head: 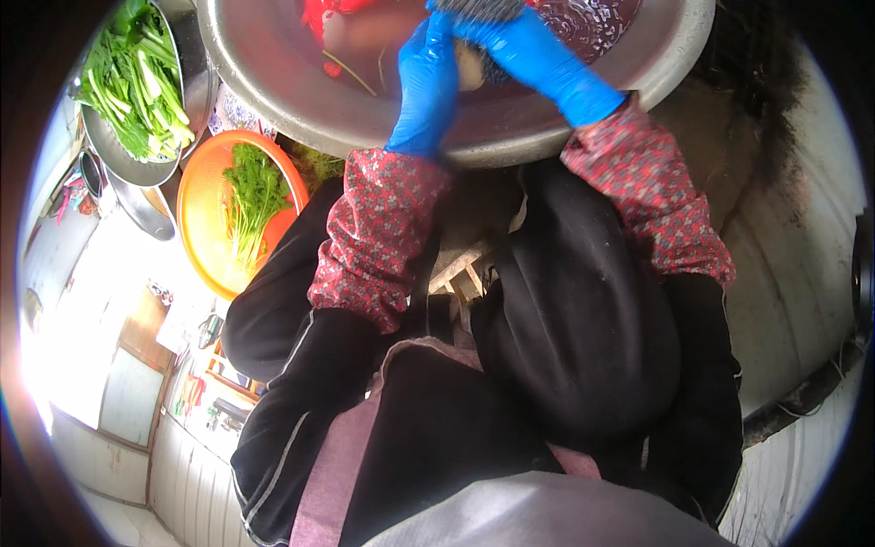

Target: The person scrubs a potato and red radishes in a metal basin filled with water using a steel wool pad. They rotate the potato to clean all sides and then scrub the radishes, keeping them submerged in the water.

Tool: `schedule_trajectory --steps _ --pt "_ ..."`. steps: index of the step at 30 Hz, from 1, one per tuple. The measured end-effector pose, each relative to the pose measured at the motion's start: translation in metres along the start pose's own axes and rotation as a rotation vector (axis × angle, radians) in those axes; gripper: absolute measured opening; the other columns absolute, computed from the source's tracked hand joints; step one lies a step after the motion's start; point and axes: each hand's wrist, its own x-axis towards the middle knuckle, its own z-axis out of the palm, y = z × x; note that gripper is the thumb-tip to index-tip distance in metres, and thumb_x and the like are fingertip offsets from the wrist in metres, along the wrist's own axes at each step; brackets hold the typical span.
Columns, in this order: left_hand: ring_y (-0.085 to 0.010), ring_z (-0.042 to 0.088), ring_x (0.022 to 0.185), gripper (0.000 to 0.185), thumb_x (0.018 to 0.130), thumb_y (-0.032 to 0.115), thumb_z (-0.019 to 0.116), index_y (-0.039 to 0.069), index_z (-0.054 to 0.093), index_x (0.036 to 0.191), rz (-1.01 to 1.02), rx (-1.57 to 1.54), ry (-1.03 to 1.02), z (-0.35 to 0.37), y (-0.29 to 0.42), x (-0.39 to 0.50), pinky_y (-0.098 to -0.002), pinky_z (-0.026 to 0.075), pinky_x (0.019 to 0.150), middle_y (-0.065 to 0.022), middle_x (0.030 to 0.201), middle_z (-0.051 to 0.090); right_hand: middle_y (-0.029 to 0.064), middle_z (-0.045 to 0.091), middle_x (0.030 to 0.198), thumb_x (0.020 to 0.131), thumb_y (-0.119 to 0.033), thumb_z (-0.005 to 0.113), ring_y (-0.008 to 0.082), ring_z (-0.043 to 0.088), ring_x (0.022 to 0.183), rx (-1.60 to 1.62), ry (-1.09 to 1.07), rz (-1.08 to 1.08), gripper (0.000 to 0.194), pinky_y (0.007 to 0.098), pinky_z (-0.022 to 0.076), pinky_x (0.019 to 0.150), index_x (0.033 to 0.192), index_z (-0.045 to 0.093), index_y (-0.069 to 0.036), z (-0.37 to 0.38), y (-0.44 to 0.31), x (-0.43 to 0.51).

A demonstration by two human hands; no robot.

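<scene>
My left hand point(427, 89), in a blue rubber glove, reaches up over a large metal basin point(273, 102) of reddish water. From the right comes my right hand point(547, 65), gloved alike, and the two meet near the top edge of the picture. A dark grey, fibrous thing point(482, 8) lies against their fingers; blur and the picture's edge hide which hand grips it. Between the hands, a pale thing point(469, 67) shows at the water, with more dark grey material beside it. Bright red pieces point(314, 20) and a thin green stem point(350, 72) are in the basin left of my left hand.
Left of the basin, a metal bowl point(113, 161) holds cut leafy greens point(140, 89). Below it, an orange plastic colander point(195, 253) holds feathery green herbs point(253, 198). My knees are under the basin's near rim. A dark pipe point(786, 417) runs at the lower right.
</scene>
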Motion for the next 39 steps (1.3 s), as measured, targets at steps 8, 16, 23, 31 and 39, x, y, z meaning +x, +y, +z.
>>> schedule_trajectory --steps 8,16,23,31,39 --pt "-0.012 0.055 0.071 0.035 0.109 0.028 0.054 -0.003 0.069 0.102 0.444 0.481 0.013 0.002 0.008 -0.005 -0.0304 0.048 0.068 -0.0015 0.082 0.066 0.0032 0.068 0.091 0.098 -0.012 0.067 0.0163 0.065 0.08 0.179 0.089 0.458 0.008 0.0318 0.0536 0.068 0.103 0.068 -0.006 -0.005 0.031 0.04" --pt "-0.0199 0.065 0.116 0.045 0.105 0.03 0.06 0.002 0.056 0.141 0.536 0.295 -0.253 -0.007 0.008 0.009 -0.0352 0.053 0.099 -0.0096 0.125 0.068 0.0082 0.069 0.111 0.094 -0.019 0.069 0.0244 0.066 0.107 -0.178 0.014 0.045 0.028 0.0347 0.0524 0.093 0.119 0.065 -0.005 0.002 -0.015 0.0" --pt "-0.0211 0.07 0.084 0.043 0.111 0.042 0.042 0.01 0.064 0.129 -0.353 -0.538 -0.152 0.0 -0.006 -0.005 -0.0341 0.059 0.073 -0.0054 0.101 0.073 0.0075 0.067 0.08 0.089 -0.017 0.076 0.0183 0.065 0.076 -0.358 0.27 0.171 0.021 0.033 0.0532 0.071 0.1 0.068 -0.001 0.012 0.003 0.027" --pt "-0.022 0.068 0.115 0.043 0.108 0.034 0.053 0.005 0.059 0.139 -0.305 -0.641 -0.227 -0.008 0.034 0.008 -0.0366 0.055 0.101 -0.0081 0.128 0.069 0.0059 0.072 0.101 0.1 -0.026 0.07 0.0166 0.069 0.092 0.339 0.112 0.383 0.026 0.0306 0.0567 0.081 0.113 0.069 -0.003 -0.02 -0.015 0.028" --pt "-0.019 0.07 0.103 0.047 0.111 0.042 0.044 0.007 0.061 0.136 -0.223 -0.586 -0.203 0.003 0.012 0.001 -0.0354 0.059 0.087 -0.0037 0.12 0.071 0.0087 0.065 0.13 0.092 -0.013 0.076 0.0177 0.061 0.118 0.003 0.056 0.133 0.052 0.0348 0.051 0.101 0.139 0.056 -0.001 0.018 0.0 -0.017"
